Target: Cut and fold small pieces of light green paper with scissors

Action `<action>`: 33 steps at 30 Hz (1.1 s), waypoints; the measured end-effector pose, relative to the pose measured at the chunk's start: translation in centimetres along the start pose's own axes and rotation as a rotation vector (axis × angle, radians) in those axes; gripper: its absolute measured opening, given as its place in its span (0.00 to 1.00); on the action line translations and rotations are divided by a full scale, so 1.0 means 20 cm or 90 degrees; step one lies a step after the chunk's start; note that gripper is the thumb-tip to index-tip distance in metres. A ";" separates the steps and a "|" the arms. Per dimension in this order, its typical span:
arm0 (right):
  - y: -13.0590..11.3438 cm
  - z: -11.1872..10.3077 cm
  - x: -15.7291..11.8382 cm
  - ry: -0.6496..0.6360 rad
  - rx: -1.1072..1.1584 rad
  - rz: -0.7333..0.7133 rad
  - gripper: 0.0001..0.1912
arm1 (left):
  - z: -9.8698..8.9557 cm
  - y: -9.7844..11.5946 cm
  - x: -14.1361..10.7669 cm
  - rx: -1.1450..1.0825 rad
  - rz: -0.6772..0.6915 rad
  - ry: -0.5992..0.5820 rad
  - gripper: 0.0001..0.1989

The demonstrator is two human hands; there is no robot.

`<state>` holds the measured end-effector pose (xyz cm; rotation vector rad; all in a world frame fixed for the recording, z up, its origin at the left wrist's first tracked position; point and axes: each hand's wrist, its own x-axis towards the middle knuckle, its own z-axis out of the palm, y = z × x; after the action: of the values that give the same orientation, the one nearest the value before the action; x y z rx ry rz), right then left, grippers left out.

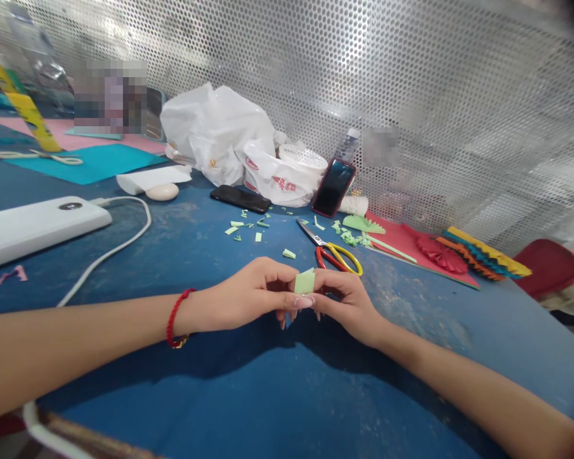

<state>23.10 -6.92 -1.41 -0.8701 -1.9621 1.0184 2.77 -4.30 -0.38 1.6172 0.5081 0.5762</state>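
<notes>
One green paper strip (305, 281) stands pinched between the fingertips of your left hand (242, 296) and right hand (347, 306), above the blue table (435, 344). Just beyond: one pair of scissors (326, 243), many green paper scraps (237, 224). One red bracelet (174, 317) on your left wrist.

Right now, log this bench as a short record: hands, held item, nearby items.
left hand: pinching the paper, red string bracelet on wrist
right hand: pinching the same paper
held item: small piece of green paper
nearest tool: scissors with red and yellow handles, beyond the right hand
scraps: green paper scraps, scattered around the scissors
surface: blue table
also present: white power bank, black phone, white plastic bag
</notes>
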 end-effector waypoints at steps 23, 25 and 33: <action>-0.01 0.00 0.00 -0.057 -0.022 -0.002 0.16 | 0.00 0.02 -0.02 0.122 0.000 0.037 0.18; -0.02 0.00 0.00 -0.055 -0.029 0.001 0.16 | 0.00 0.02 -0.03 0.133 0.000 0.032 0.19; -0.02 0.02 0.00 -0.060 -0.022 0.016 0.13 | 0.00 0.03 -0.02 0.141 0.021 0.062 0.22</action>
<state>22.77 -7.29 -1.19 -0.8812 -2.0580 1.0604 2.36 -4.63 0.14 1.8161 0.6359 0.6438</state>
